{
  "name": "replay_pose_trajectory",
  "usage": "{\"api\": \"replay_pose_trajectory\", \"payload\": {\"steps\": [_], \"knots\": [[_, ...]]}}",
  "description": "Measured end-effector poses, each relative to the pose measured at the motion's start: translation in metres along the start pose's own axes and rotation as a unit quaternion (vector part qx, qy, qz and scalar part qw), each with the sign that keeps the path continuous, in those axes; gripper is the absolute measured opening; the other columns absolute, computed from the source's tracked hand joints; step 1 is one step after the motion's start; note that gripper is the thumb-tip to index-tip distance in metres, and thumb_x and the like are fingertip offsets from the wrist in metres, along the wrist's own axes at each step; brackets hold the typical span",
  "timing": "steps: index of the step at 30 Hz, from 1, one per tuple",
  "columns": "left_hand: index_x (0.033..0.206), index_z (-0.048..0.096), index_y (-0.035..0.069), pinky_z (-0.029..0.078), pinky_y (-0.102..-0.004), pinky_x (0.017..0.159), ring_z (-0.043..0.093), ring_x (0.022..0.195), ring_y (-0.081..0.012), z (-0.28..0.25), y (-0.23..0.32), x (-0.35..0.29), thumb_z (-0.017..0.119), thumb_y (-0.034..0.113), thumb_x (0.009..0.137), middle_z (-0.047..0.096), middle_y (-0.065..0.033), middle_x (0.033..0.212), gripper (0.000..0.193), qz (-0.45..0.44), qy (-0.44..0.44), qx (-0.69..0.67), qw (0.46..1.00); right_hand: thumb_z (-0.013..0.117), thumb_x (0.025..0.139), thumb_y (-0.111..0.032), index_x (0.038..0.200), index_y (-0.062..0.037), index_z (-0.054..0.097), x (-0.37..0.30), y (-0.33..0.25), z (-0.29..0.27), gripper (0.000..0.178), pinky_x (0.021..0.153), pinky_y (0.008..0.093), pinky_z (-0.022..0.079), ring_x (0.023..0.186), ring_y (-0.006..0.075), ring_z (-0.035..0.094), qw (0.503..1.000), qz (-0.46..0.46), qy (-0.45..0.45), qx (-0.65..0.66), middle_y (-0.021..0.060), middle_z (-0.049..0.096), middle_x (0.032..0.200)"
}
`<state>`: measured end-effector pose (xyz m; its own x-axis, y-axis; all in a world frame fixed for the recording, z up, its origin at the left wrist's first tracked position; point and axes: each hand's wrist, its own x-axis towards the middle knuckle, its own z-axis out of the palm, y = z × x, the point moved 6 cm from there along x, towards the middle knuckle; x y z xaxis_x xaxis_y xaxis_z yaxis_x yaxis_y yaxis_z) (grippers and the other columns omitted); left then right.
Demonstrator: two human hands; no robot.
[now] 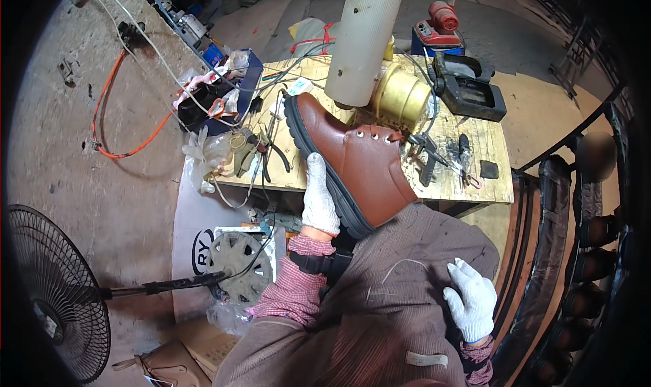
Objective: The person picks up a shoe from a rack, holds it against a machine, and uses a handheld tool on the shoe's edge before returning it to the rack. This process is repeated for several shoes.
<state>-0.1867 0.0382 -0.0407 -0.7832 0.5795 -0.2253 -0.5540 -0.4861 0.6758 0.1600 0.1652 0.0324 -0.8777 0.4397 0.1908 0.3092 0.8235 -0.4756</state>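
A brown leather boot (363,160) with a thick black sole (319,153) is tilted over my lap and the table's near edge. My left hand (319,200), in a white knit glove, grips it at the sole, the thumb lying along the sole's edge and the other fingers hidden beneath. Laces and metal eyelets show on the boot's far side. My right hand (470,297), also gloved in white, rests on the brown apron (407,278) over my thigh. Its fingers are loosely apart and it holds nothing. A thin pale thread (405,261) curves across the apron.
On the wooden table (495,146) a white cylindrical lamp-like tube (363,41) rises above a yellow tape roll (405,99). Pliers (278,158), a plastic bag (207,153) and a black tray (471,89) lie around. A fan (61,292) stands left, a shoe rack (576,251) right.
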Motion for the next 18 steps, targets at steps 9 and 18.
{"api": "replay_pose_trajectory", "payload": {"steps": [9,18], "knots": [[0.178,0.004,0.012,0.037,-0.0418,0.125,0.042,0.150,-0.0296,0.015,0.070,0.010,0.072,0.043,0.106,0.029,-0.0136,0.176,0.104,0.250,0.174,0.189,0.934,0.081,0.088,-0.022,0.129,-0.0079,0.076,0.000,0.022,0.006,0.044,0.086,0.0457,0.056,0.100,0.0371,0.072,1.000,0.021,-0.023,-0.005,0.0170,0.075,0.133],[0.178,0.000,0.011,0.038,-0.0403,0.124,0.041,0.152,-0.0297,0.072,0.107,0.033,0.082,0.037,0.099,0.027,-0.0164,0.177,0.117,0.329,0.170,0.214,0.904,0.079,0.091,-0.027,0.132,-0.0075,0.074,0.032,0.013,0.005,0.045,0.084,0.0441,0.054,0.095,0.0344,0.072,0.999,-0.035,-0.031,-0.023,0.0172,0.074,0.135]]}}
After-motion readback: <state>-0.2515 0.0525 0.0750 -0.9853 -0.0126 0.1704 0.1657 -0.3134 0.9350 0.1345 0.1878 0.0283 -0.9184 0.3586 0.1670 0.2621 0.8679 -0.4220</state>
